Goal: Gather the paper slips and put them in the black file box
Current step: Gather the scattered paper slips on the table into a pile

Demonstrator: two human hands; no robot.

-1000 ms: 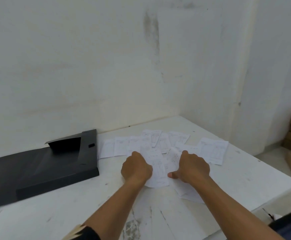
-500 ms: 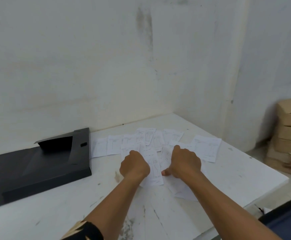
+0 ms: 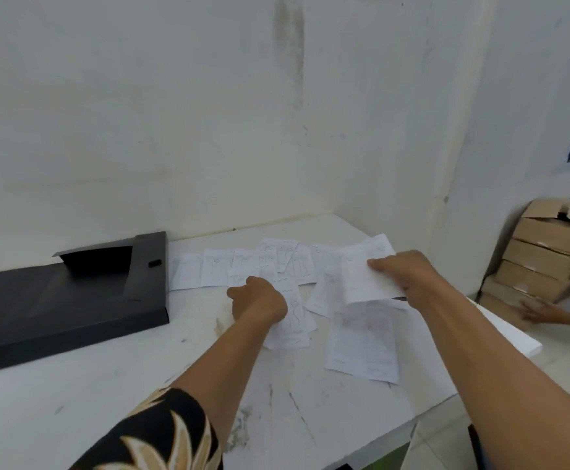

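Note:
Several white printed paper slips [image 3: 215,271] lie spread over the white table [image 3: 73,395] near the wall corner. My left hand [image 3: 259,300] is closed over a small bunch of slips [image 3: 295,320] at the middle of the spread. My right hand [image 3: 409,273] grips a larger slip [image 3: 365,276] and holds it lifted off the table at the right. A wide slip [image 3: 361,344] lies flat below it. The black file box [image 3: 63,300] lies open on the table to the left, its edge close to the leftmost slips.
The table's right edge [image 3: 514,337] drops off just beyond my right arm. Stacked cardboard boxes [image 3: 544,256] stand on the floor at the right, with another person's hand [image 3: 541,312] reaching toward them. White walls close off the back and right.
My right hand has moved right and lifted a larger slip off the table. My left hand stays closed on its slips. The view has swung right, showing the boxes.

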